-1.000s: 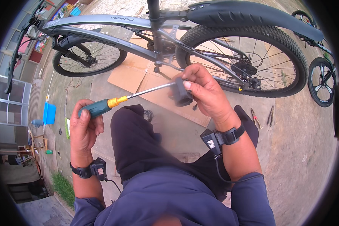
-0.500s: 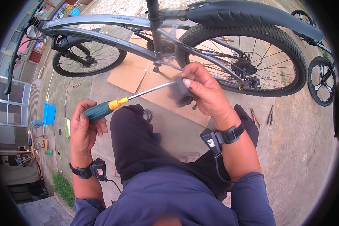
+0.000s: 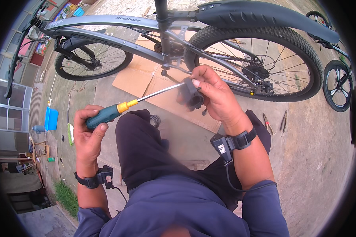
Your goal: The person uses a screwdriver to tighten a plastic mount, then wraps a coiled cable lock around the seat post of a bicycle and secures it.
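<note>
My left hand [image 3: 89, 136] is closed around the green and yellow handle of a screwdriver [image 3: 111, 113]. The screwdriver's metal shaft slants up to the right, its tip meeting a black ring-shaped clamp [image 3: 193, 98]. Between thumb and fingers, my right hand [image 3: 213, 93] pinches this clamp by its upper right side. The tip's exact seat on the clamp is too small to make out. Beyond my hands stands a grey bicycle [image 3: 166, 47] with a black rear mudguard [image 3: 257, 19]. The clamp is held apart from the bicycle, above my knees.
Flattened cardboard [image 3: 136, 77] lies under the bicycle. Red-handled pliers [image 3: 268, 123] and dark pliers [image 3: 283, 121] rest on the concrete to the right. A coiled cable [image 3: 156, 121] is by my left knee. A blue basin [image 3: 51, 119] stands at left, another bicycle [image 3: 338, 85] at far right.
My left hand's fingers have shifted on the screwdriver handle, the thumb now lying along it. The handle has moved slightly to the right and up. My right hand stays nearly still with the clamp.
</note>
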### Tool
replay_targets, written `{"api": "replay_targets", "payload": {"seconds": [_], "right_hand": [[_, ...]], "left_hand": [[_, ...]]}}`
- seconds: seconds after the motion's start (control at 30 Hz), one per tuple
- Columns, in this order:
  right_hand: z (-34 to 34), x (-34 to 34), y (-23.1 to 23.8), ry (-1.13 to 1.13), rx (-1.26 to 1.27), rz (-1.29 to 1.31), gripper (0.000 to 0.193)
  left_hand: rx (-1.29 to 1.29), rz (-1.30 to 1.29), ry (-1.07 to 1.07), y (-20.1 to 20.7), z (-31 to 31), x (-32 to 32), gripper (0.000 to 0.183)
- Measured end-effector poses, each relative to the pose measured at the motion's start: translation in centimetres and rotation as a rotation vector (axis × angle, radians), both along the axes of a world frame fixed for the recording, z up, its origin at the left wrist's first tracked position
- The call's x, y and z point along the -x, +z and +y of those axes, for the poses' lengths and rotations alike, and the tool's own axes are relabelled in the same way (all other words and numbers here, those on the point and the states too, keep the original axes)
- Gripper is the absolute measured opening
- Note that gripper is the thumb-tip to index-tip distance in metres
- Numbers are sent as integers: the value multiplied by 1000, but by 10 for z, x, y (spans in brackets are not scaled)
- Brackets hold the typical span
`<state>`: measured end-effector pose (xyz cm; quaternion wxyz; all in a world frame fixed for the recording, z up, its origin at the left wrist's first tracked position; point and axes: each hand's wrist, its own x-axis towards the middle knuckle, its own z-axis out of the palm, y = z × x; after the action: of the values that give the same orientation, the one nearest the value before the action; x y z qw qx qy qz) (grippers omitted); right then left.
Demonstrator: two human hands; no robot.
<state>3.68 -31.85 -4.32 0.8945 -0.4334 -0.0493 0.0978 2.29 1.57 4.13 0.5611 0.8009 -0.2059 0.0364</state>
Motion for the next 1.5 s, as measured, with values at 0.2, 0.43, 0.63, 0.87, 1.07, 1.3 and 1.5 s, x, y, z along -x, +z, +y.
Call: {"api": "replay_targets", "payload": {"seconds": [0.2,0.43,0.63,0.87,1.07,1.3,1.5], "right_hand": [[-1,-2,-1,15,-23,52,26],[2,-3,5,-80,6,138,36],[2,-3,-2,-112,8,227,33],[3,-3,-2,-92,-16,232,33],[1,-4,-3,-23,-75,199,36],[2,-4,-6,-21,-114,223,37],[3,-4,-5,-29,-105,246,37]], "left_hand": [[-60,-44,47,-4,-1,1,37],[173,225,109,-8,1,5,35],[247,326,143,-19,-14,8,35],[334,410,112,-23,-18,8,33],[335,427,124,-25,-21,8,33],[306,406,158,-26,-27,10,32],[313,418,173,-27,-30,11,32]]}}
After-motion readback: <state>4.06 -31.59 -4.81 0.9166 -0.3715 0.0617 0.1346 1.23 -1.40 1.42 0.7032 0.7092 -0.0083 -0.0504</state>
